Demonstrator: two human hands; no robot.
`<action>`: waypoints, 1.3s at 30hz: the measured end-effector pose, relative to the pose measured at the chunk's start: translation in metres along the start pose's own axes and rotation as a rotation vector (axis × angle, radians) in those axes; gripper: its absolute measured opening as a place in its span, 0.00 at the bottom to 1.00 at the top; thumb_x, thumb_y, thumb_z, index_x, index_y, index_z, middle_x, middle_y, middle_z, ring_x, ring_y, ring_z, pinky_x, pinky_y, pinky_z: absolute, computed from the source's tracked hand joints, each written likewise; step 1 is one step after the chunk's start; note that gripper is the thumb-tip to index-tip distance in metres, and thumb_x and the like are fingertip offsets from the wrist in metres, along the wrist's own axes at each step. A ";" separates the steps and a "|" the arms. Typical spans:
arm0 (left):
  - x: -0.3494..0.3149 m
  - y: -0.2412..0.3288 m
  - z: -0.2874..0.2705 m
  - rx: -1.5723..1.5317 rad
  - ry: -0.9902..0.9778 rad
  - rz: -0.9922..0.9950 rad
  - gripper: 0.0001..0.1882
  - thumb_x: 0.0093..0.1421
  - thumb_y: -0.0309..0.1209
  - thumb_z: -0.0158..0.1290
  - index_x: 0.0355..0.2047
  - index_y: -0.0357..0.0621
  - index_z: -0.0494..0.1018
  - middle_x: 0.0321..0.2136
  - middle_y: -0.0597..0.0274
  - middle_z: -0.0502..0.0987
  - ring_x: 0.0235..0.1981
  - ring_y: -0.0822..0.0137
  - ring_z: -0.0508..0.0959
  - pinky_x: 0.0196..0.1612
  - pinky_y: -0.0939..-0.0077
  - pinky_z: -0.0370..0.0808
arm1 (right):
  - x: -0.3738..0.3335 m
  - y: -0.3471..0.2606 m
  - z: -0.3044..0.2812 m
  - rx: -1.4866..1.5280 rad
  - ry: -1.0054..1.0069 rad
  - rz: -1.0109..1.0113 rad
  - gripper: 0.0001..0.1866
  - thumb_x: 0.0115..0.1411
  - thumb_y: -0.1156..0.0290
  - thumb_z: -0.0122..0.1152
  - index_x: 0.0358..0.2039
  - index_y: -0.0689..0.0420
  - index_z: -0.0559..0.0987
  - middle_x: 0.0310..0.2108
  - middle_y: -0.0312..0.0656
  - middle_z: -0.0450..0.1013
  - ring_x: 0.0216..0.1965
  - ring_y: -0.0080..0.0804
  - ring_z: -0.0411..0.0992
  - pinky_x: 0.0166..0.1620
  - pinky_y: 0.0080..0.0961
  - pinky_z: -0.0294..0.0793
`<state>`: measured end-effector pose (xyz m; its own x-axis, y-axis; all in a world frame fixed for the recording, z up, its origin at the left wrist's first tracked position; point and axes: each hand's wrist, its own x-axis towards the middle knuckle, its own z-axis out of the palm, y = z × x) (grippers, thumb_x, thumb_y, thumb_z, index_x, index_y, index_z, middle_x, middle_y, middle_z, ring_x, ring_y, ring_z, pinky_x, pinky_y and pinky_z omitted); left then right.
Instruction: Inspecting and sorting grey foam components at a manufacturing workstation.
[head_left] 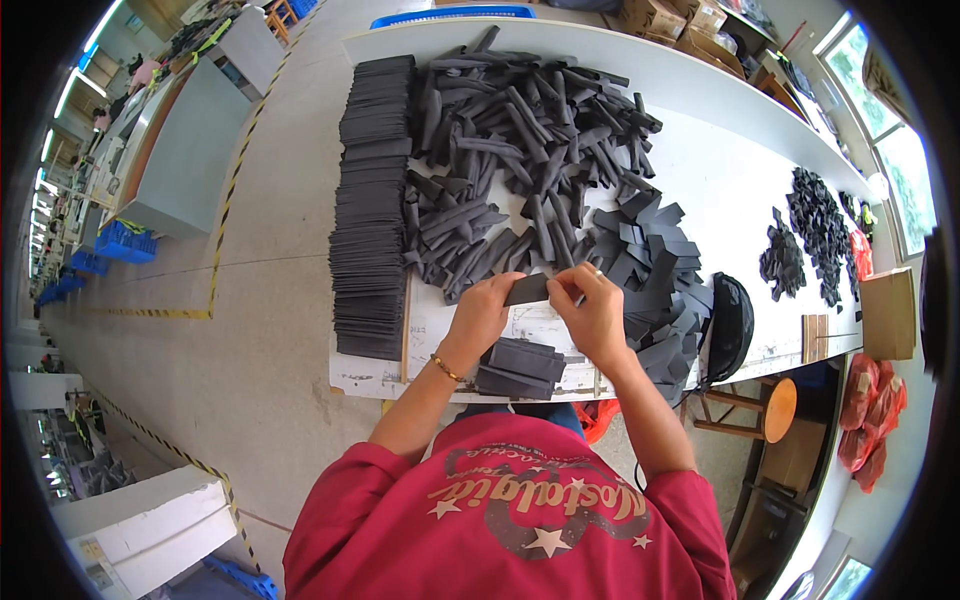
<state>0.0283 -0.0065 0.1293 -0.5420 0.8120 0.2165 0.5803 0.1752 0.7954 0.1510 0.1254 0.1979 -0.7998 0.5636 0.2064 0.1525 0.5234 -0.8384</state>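
Gripping the dark foam strip (527, 289) above the tabletop (700, 110): left hand (480, 312) and right hand (592, 312) fingers clamped on its ends. Best kept level, pinched evenly, over the small stack (520, 366).

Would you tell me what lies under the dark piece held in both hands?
Under the dark piece, a white table with a printed sheet; nearer, a small stack.

Two hands (540, 305), one held strip (527, 290), one stool (765, 408), one cap (730, 325), strips in three heaps beyond counting.
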 end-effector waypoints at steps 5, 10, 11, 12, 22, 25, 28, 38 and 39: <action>-0.004 -0.004 -0.003 -0.071 -0.057 -0.071 0.17 0.53 0.20 0.53 0.44 0.41 0.71 0.37 0.48 0.78 0.40 0.46 0.77 0.42 0.60 0.75 | 0.002 -0.002 -0.017 -0.257 0.390 -0.339 0.09 0.50 0.81 0.65 0.32 0.61 0.75 0.26 0.41 0.71 0.24 0.31 0.71 0.30 0.27 0.71; 0.003 0.003 -0.002 -0.117 -0.075 -0.023 0.15 0.54 0.20 0.53 0.43 0.41 0.72 0.37 0.48 0.77 0.39 0.45 0.77 0.41 0.60 0.74 | 0.002 -0.007 -0.012 0.133 -0.012 -0.024 0.14 0.52 0.77 0.66 0.40 0.61 0.76 0.32 0.41 0.73 0.27 0.28 0.74 0.34 0.23 0.73; 0.002 0.005 -0.001 -0.092 -0.081 -0.003 0.15 0.54 0.20 0.53 0.43 0.41 0.72 0.37 0.47 0.77 0.39 0.45 0.77 0.40 0.60 0.74 | 0.002 -0.005 -0.010 0.090 -0.061 -0.039 0.13 0.52 0.78 0.65 0.39 0.61 0.76 0.32 0.42 0.73 0.28 0.29 0.74 0.34 0.23 0.73; 0.001 0.004 -0.001 -0.093 -0.084 -0.001 0.15 0.54 0.20 0.53 0.43 0.41 0.72 0.37 0.47 0.77 0.39 0.45 0.77 0.40 0.60 0.74 | 0.004 -0.002 -0.009 0.046 -0.111 -0.053 0.13 0.52 0.80 0.64 0.39 0.61 0.76 0.32 0.43 0.73 0.28 0.31 0.75 0.34 0.24 0.74; -0.008 -0.015 0.008 -0.398 -0.276 -0.262 0.12 0.66 0.36 0.48 0.39 0.41 0.76 0.24 0.62 0.80 0.25 0.70 0.77 0.31 0.76 0.71 | 0.015 -0.022 -0.010 0.026 -0.073 -0.174 0.12 0.56 0.79 0.63 0.42 0.62 0.77 0.30 0.39 0.73 0.30 0.22 0.72 0.37 0.19 0.72; -0.011 -0.008 0.010 -0.657 -0.372 -0.300 0.16 0.68 0.40 0.46 0.40 0.40 0.77 0.24 0.63 0.80 0.27 0.73 0.77 0.33 0.77 0.71 | 0.021 0.009 0.000 0.173 0.026 -0.045 0.09 0.59 0.76 0.62 0.40 0.62 0.77 0.29 0.40 0.74 0.30 0.22 0.72 0.34 0.19 0.71; -0.012 0.002 0.000 -0.999 -0.341 -0.395 0.18 0.67 0.39 0.48 0.41 0.33 0.75 0.26 0.58 0.80 0.30 0.68 0.80 0.38 0.75 0.73 | 0.022 0.006 0.001 0.138 0.314 0.030 0.07 0.60 0.73 0.61 0.34 0.62 0.75 0.26 0.40 0.72 0.27 0.22 0.71 0.31 0.20 0.69; 0.002 -0.010 -0.002 -1.546 0.306 -0.509 0.14 0.67 0.35 0.49 0.42 0.35 0.74 0.28 0.56 0.79 0.33 0.57 0.81 0.42 0.67 0.76 | -0.044 0.018 0.054 -0.242 -0.130 -0.352 0.19 0.49 0.76 0.68 0.40 0.60 0.70 0.37 0.47 0.70 0.34 0.49 0.73 0.35 0.38 0.74; 0.003 -0.009 -0.003 -1.545 0.320 -0.515 0.14 0.67 0.35 0.49 0.42 0.36 0.74 0.29 0.56 0.79 0.34 0.57 0.81 0.42 0.67 0.76 | -0.043 0.021 0.056 -0.239 -0.133 -0.355 0.19 0.49 0.76 0.68 0.40 0.60 0.70 0.37 0.47 0.70 0.34 0.49 0.73 0.35 0.38 0.74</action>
<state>0.0197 -0.0068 0.1246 -0.6817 0.6739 -0.2851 -0.6926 -0.4687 0.5483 0.1564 0.0764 0.1433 -0.8920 0.2434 0.3809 -0.0277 0.8115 -0.5836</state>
